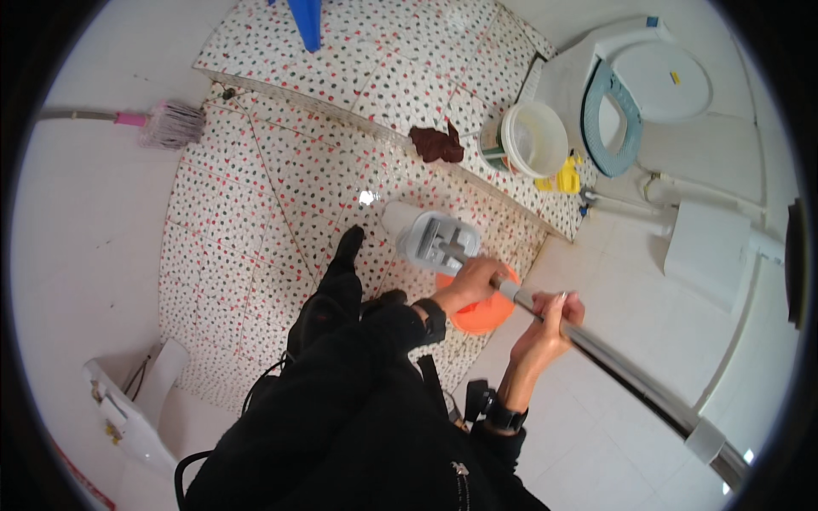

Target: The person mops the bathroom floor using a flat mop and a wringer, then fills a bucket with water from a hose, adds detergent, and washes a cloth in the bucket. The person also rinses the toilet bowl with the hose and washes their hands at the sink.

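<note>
My left hand (471, 284) is wrapped round the lower part of a metal mop pole (626, 366). Higher on the same pole, my right hand (544, 330) is closed about it, some of its fingers hidden. The pole slants from the lower right down into a grey-white mop bucket (409, 244) standing on the tiled floor. Inside the bucket's opening sits the grey mop head (433, 241). An orange basin (484, 317) lies beside the bucket, partly under my left hand.
A raised tiled step (375, 85) carries a white pail (541, 140), a brown cloth (439, 142) at its edge, yellow bottles (567, 175) and a toilet with a blue seat (596, 119). A broom (170, 125) leans at the left wall; a sink (128, 417) is lower left.
</note>
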The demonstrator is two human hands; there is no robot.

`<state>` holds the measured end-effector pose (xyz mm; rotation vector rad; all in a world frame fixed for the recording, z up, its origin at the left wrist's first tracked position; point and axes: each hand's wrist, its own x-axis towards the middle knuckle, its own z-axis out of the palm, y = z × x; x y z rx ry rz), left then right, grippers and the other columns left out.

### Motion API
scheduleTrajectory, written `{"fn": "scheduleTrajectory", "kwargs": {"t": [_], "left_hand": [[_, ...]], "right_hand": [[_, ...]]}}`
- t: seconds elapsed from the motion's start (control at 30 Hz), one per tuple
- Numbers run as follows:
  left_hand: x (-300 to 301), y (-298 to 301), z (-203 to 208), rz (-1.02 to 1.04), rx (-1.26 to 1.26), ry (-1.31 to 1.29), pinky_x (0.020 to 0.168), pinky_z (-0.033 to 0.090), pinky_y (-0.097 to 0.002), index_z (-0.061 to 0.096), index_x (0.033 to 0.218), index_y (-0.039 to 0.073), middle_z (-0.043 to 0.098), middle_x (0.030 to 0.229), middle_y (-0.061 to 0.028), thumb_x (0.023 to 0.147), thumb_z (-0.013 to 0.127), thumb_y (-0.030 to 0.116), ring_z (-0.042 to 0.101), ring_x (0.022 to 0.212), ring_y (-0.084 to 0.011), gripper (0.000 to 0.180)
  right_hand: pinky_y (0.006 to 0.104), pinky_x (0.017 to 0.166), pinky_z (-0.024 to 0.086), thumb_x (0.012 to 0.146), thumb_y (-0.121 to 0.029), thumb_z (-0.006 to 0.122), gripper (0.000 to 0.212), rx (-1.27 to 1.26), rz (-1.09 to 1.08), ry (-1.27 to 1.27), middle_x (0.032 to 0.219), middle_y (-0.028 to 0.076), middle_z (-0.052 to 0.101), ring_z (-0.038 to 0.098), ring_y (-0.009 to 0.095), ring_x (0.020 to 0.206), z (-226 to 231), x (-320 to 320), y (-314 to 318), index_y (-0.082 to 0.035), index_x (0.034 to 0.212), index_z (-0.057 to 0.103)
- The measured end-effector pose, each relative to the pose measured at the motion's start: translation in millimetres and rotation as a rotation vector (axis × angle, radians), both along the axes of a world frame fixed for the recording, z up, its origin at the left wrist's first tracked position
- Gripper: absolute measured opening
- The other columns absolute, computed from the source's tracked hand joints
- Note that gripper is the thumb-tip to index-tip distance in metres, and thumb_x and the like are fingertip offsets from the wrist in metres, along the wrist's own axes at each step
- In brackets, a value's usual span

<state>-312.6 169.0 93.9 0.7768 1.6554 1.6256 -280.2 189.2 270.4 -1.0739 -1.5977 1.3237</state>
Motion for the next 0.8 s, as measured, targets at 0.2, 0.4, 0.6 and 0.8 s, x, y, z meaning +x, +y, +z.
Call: {"fn": "scheduleTrajectory", "kwargs": {"t": [0.2,0.4,0.6,0.8], "left_hand": [[-9,-24,4,-0.094,-0.013,-0.086,0.057,0.042,-0.0350,0.064,0.090,0.007,0.058,0.067,-0.0085,0.060,0.064,-0.003,0.055,0.064,-0.0255,0.031],[-15,-39,-3,-0.044,0.005,-0.052,0.059,0.043,-0.0368,0.063,0.094,0.008,0.059,0.070,-0.0097,0.061,0.065,0.000,0.055,0.065,-0.0273,0.034],[-1,-60,-26,-0.022,-0.029,0.024,0.062,0.045,-0.0374,0.062,0.096,0.009,0.061,0.077,-0.0117,0.061,0.066,0.002,0.058,0.070,-0.0307,0.036],[5,-82,-32,-0.074,-0.016,0.190,0.063,0.045,-0.0392,0.060,0.103,0.015,0.061,0.076,-0.0100,0.061,0.067,0.004,0.057,0.068,-0.0309,0.045]], "right_hand": [[0.0282,0.061,0.039,0.086,-0.005,0.053,0.016,-0.011,-0.027,0.036,0.070,0.005,0.046,0.045,0.013,0.062,5,-4,-21,-0.005,0.100,0.045],[0.0306,0.066,0.040,0.088,-0.006,0.051,0.018,-0.046,0.123,-0.012,0.067,0.003,0.044,0.042,0.013,0.063,1,-8,-26,-0.006,0.105,0.048],[0.0294,0.065,0.043,0.086,-0.002,0.052,0.023,-0.075,0.156,-0.051,0.076,0.005,0.050,0.047,0.014,0.067,-12,0,-47,-0.004,0.108,0.045],[0.0305,0.065,0.043,0.085,0.002,0.050,0.031,-0.048,0.276,-0.005,0.075,0.003,0.047,0.046,0.015,0.067,-18,20,-64,-0.007,0.114,0.046]]}}
